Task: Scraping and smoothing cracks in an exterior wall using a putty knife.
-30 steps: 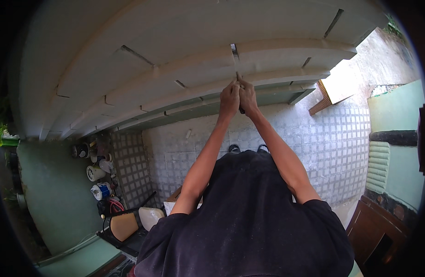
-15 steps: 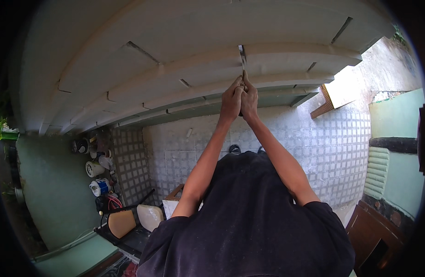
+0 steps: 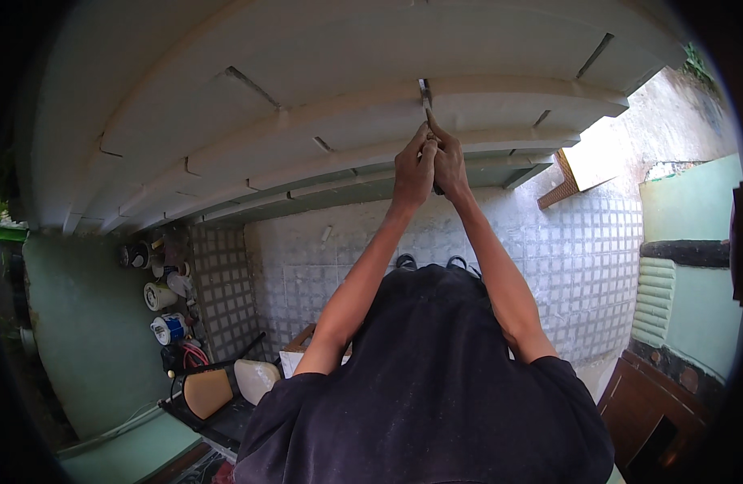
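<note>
Now both hands, left [image 3: 412, 168] and right [image 3: 448, 165], clamp fingers on the blade [image 3: 425, 98], working the ceiling seam [image 3: 424, 83]; next needs steady pressure.

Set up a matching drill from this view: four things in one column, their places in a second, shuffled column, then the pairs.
Things:
1. thin tool
2. black shirt
3. round containers
4. tiled floor

Places:
A. bunched at the left edge, against the green wall
B. held up by both hands, left hand and right hand, tip in a gap between the pale stepped slabs
C. fills the lower middle of the view
D. spread behind the raised forearms, on the right

Pairs: 1-B, 2-C, 3-A, 4-D
</note>
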